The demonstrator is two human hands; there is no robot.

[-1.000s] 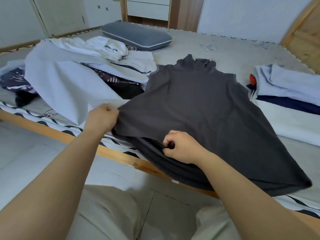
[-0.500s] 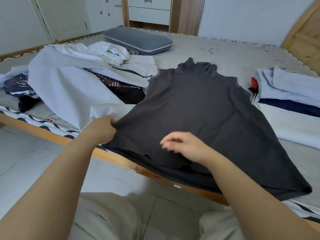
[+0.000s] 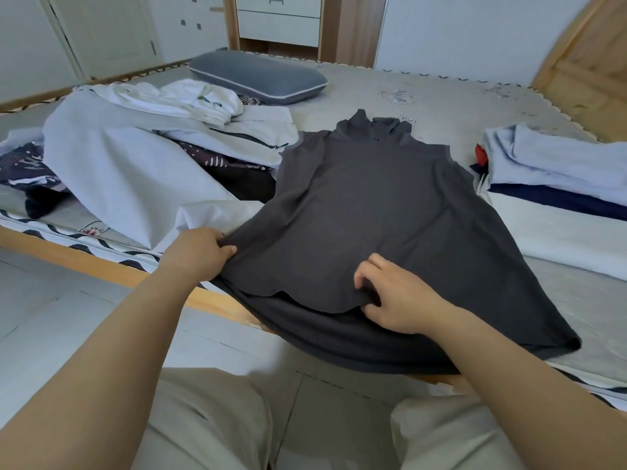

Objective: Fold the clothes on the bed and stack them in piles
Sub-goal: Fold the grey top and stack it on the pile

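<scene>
The dark gray top (image 3: pixel 369 212) lies flat on the bed (image 3: pixel 441 103), neck end at 12 o'clock and bottom edge hanging a little over the bed's wooden side at 6 o'clock.

The left hand (image 3: pixel 200 254) holds the left bottom corner of the top, fingers curled round the cloth. It held that same corner a second ago too.

The right hand (image 3: pixel 393 296) has changed. A second ago it was a fist pinching the hem. Half a second ago it let go and floated just above the cloth with its fingers out. Now it is down again near the middle of the bottom edge, fingers bent and nipping the top layer of cloth.

I think the person was getting a better hold so the top can be pulled smooth. The fold itself has not started yet.

At 9 to 10 o'clock sits a messy heap of clothes (image 3: pixel 142 157) that need folding. At 3 o'clock is a neat pile (image 3: pixel 559 184) of folded things. A gray pillow (image 3: pixel 258 78) lies at 11 o'clock.
</scene>
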